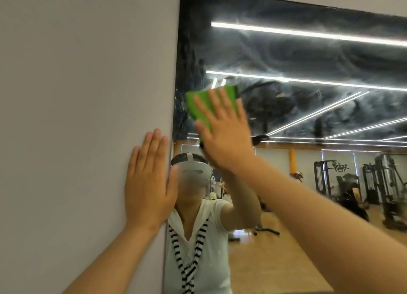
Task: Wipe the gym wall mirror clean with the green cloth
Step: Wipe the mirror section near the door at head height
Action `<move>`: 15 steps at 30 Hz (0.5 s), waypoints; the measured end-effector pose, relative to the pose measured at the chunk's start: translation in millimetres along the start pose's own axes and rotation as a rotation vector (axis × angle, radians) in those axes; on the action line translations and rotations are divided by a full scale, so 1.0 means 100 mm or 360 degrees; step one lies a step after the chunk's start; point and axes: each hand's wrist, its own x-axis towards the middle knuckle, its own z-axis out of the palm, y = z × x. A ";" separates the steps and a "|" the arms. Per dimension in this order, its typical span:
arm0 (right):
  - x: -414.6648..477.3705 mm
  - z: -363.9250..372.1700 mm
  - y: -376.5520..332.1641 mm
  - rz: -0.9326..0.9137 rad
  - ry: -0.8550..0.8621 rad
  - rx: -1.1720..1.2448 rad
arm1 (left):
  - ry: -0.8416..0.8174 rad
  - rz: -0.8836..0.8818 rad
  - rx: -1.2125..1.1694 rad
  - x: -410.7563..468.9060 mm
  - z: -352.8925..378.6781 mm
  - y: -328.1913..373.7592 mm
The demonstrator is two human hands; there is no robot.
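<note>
Green cloth [203,105]: bright, plain, folded to a rough rectangle, lying flat on the glass. One corner tilts up to the right.

Mirror [308,51]: its upper part reflects a dark ceiling with white light strips. I see grey swirling smears across that whole dark area. The lower part reflects a wood floor and gym machines, plus a person in a headset and a white top.

Count: one cloth, one mirror, two grips, both bare.

Right grip [224,130]: fingers straight and spread, palm pressing the cloth against the mirror. The cloth sits under the fingers and palm and shows above and to the left of the fingertips. Its lower edge is hidden behind the palm. The cloth is near the mirror's left edge, in the smeared zone.

Left grip [149,183]: flat on the pale wall [77,95] just beside the mirror's edge, fingers straight and close together, thumb out toward the glass. It holds nothing and is well apart from the cloth.
</note>
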 end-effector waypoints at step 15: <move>-0.74 0.14 0.07 -0.0571 -0.0106 -0.0068 | -0.0038 0.0008 0.0039 -0.07 -0.02 -0.03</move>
